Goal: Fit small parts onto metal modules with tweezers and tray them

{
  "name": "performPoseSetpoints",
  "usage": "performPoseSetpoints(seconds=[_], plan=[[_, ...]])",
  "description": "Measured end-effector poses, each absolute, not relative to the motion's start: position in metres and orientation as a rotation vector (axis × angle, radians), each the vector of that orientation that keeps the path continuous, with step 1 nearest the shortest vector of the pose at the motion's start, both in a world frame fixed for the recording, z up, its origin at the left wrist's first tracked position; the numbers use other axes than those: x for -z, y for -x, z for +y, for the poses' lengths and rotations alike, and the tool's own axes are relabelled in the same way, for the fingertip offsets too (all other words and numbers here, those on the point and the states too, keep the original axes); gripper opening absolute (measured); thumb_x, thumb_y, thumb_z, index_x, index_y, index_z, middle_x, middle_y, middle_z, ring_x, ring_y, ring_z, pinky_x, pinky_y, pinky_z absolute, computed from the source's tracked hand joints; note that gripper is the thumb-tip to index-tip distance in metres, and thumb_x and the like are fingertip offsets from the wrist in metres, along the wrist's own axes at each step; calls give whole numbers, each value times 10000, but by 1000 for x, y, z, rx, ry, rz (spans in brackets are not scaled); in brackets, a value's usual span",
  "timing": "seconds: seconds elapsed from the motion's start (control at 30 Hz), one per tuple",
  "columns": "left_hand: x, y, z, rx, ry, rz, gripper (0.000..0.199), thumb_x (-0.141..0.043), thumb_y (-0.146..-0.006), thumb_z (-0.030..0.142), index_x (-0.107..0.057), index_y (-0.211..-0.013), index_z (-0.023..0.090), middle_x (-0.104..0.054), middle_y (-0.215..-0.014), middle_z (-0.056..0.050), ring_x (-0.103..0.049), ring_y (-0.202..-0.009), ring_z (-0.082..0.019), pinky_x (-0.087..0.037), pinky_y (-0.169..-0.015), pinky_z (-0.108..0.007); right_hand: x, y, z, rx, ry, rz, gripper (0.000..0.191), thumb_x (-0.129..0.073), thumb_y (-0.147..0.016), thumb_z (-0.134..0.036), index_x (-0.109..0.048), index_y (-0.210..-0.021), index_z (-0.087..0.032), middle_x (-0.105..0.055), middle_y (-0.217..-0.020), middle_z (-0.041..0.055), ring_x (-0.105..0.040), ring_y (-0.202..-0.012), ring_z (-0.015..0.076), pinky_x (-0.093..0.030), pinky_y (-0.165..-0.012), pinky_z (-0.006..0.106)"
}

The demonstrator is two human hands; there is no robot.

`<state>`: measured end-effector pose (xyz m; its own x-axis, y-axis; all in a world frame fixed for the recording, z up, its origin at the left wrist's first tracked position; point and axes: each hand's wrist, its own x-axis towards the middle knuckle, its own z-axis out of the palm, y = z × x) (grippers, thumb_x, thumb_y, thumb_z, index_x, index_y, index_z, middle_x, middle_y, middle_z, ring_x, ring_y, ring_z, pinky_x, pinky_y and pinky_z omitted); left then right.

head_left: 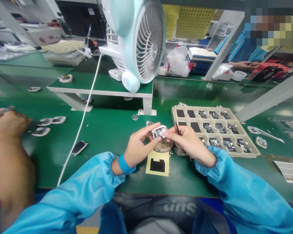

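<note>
My left hand (pixel 138 143) is closed on a small white device housing (pixel 158 131) with a circuit board in it, held tilted between thumb and fingers. My right hand (pixel 187 139) has its thumb and forefinger at the housing's right edge. A thin dark tool that looks like tweezers (pixel 177 127) sticks up from this hand; its lower part is hidden. Beneath the housing is a round speckled pad (pixel 164 147). Nearer to me lies a yellow sheet (pixel 150 169) bearing a black sticker (pixel 157 165). A blue band (pixel 124 163) circles my left wrist.
A cream compartment tray (pixel 255 151) of circuit boards and black pieces stands at right. A fan (pixel 148 48) sits on a raised shelf (pixel 100 92), its white cable (pixel 84 112) crossing the left side. Several housings (pixel 59 120) lie left, near another person's arm (pixel 9 156).
</note>
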<state>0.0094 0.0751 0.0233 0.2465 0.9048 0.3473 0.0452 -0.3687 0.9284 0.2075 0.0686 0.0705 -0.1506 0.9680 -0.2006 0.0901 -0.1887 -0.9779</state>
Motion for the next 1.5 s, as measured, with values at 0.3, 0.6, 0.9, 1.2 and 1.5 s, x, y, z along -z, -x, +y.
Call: performPoseSetpoints(seconds=[0.3, 0.6, 0.9, 1.2, 1.5], plan=[[-29, -4, 77, -1296, -1966, 1011, 426, -747, -890, 243, -710, -1314, 233, -734, -1280, -79, -741, -951, -196, -621, -890, -334, -65, -207, 67, -1371, 1316, -1330, 316, -808, -786, -453, -649, -749, -182, -566, -583, -40, -506, -532, 93, -399, -500, 232], [-29, -11, 75, -1149, -1294, 800, 427, -820, -820, 257, -748, -1236, 194, -749, -1235, -114, -731, -1116, -272, -616, -992, -395, -55, -205, 70, -1336, 1150, -1347, 361, -845, -739, -318, -655, -1019, -192, -674, -872, 2, -645, -836, 151, -536, -789, 291], [-32, -14, 78, -1123, -1263, 794, 359, -829, -808, 266, -778, -1157, 199, -748, -1221, -104, -736, -1092, -253, -622, -962, -358, -63, -202, 66, -1246, 1239, -1451, 149, -771, -771, -278, -711, -848, -166, -719, -817, 12, -639, -739, 152, -526, -717, 292], [-34, -12, 73, -1139, -1377, 913, 243, -834, -797, 304, -817, -997, 168, -795, -969, -84, -743, -848, -216, -639, -794, -335, -74, -195, 56, -1183, 1222, -1439, 236, -754, -782, -385, -628, -774, -186, -462, -580, -72, -397, -538, 92, -381, -532, 240], [-32, -12, 64, -1317, -1624, 1004, 141, -778, -850, 267, -818, -966, 197, -682, -790, -27, -612, -719, -142, -504, -617, -242, -71, -197, 57, -1184, 1148, -1476, 292, -784, -789, -429, -627, -780, -182, -471, -598, -69, -353, -533, 82, -338, -511, 239]])
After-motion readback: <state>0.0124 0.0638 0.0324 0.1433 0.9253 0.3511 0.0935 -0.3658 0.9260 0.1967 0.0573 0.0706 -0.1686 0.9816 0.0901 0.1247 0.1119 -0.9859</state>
